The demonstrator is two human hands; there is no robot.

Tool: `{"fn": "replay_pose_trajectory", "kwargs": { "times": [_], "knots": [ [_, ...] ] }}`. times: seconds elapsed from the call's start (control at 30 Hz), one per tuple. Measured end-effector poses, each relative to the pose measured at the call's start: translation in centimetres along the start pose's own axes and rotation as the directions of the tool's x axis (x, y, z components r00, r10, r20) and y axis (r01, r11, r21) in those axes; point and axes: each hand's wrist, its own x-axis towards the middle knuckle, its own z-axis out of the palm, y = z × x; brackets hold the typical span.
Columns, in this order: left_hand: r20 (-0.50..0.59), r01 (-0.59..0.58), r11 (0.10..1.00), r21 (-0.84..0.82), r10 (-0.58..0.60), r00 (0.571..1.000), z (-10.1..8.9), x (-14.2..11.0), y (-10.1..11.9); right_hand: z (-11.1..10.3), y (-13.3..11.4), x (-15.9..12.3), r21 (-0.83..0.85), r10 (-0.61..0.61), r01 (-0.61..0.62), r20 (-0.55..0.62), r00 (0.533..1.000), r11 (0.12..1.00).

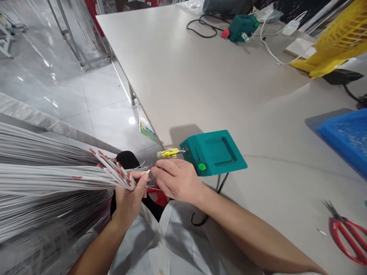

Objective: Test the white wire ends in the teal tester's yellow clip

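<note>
My left hand (130,196) is closed around a bundle of white wires (113,172), several of which have reddish-brown ends. Close to the left thumb, my right hand (174,179) pinches a thin wire end; the fingertips partly hide it. A few fine strands stick out around the two hands. Just beyond the right hand, a teal device (220,151) with a green button sits at the table's edge. A yellow-handled tool (169,153) with a metal shaft is fixed in its side and points left, above my fingers.
Long white wires (43,179) hang in thick rows on the left. Red-handled scissors (344,229) and a blue tray (346,133) lie on the white table (229,88) at right. Farther back are a second teal device (242,27), cables and a yellow fan (338,38).
</note>
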Motion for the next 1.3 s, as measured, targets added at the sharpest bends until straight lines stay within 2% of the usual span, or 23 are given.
{"fn": "replay_pose_trajectory", "kwargs": {
  "times": [0.1, 0.17, 0.23, 0.37, 0.53, 0.7, 0.77, 0.8, 0.87, 0.97, 1.03, 1.1, 1.17, 1.23, 1.3],
  "knots": [
    [-0.044, 0.002, 0.999, 0.044, 0.0, 0.999, -0.2, 0.2, 0.7, -0.5, 0.0, 0.2, 0.222, 0.12, -0.106, -0.049, 0.992, 0.969],
    [-0.029, -0.004, 0.998, 0.064, 0.006, 1.0, -0.4, 0.3, 1.2, -0.6, -0.2, 0.4, 0.366, 0.259, -0.219, -0.062, 0.964, 0.904],
    [0.01, -0.026, 0.996, 0.08, 0.025, 1.0, -0.4, 0.3, 1.6, -0.6, -0.3, 0.5, 0.458, 0.376, -0.331, -0.007, 0.927, 0.825],
    [0.024, -0.037, 0.99, 0.136, 0.034, 0.999, -0.1, 0.2, 1.5, -0.1, -0.5, 0.6, 0.487, 0.411, -0.417, 0.124, 0.903, 0.768],
    [-0.012, -0.048, 0.974, 0.223, 0.052, 0.999, 0.2, 0.1, 1.2, 0.4, -0.6, 0.5, 0.503, 0.383, -0.403, 0.149, 0.912, 0.765],
    [-0.056, -0.039, 0.981, 0.189, 0.05, 0.997, 0.6, 0.1, 1.4, 0.7, -1.1, 0.8, 0.55, 0.536, -0.522, 0.152, 0.83, 0.652],
    [-0.055, -0.035, 0.982, 0.185, 0.046, 0.997, 0.7, 0.1, 1.4, 0.9, -1.4, 0.7, 0.541, 0.559, -0.526, 0.119, 0.82, 0.656],
    [-0.053, -0.034, 0.983, 0.178, 0.044, 0.998, 0.8, 0.0, 1.5, 1.0, -1.5, 0.6, 0.518, 0.552, -0.512, 0.089, 0.829, 0.685],
    [-0.05, -0.037, 0.987, 0.159, 0.045, 0.998, 0.8, 0.0, 1.4, 1.1, -1.5, 0.3, 0.421, 0.481, -0.446, 0.026, 0.876, 0.79],
    [-0.044, -0.059, 0.983, 0.173, 0.067, 0.997, 0.8, -0.1, 1.1, 1.1, -1.1, -0.1, 0.17, 0.25, -0.242, -0.027, 0.968, 0.955],
    [-0.058, -0.1, 0.975, 0.201, 0.113, 0.992, 0.8, -0.1, 0.9, 0.8, -0.7, -0.1, 0.011, 0.097, -0.097, -0.002, 0.995, 0.995],
    [-0.077, -0.143, 0.964, 0.222, 0.164, 0.983, 0.8, -0.1, 0.8, 0.4, -0.3, 0.2, -0.084, -0.007, 0.012, 0.062, 0.998, 0.996],
    [-0.088, -0.146, 0.963, 0.228, 0.169, 0.982, 0.7, 0.0, 0.9, 0.0, 0.0, 0.4, -0.109, -0.053, 0.067, 0.127, 0.99, 0.992],
    [-0.095, -0.101, 0.97, 0.222, 0.125, 0.988, 0.6, 0.1, 1.1, -0.3, 0.0, 0.6, -0.092, -0.037, 0.055, 0.188, 0.982, 0.994],
    [-0.107, -0.055, 0.973, 0.225, 0.081, 0.991, 0.3, 0.2, 1.3, -0.5, -0.1, 0.6, -0.031, 0.051, -0.045, 0.235, 0.971, 0.999]
  ]
}}
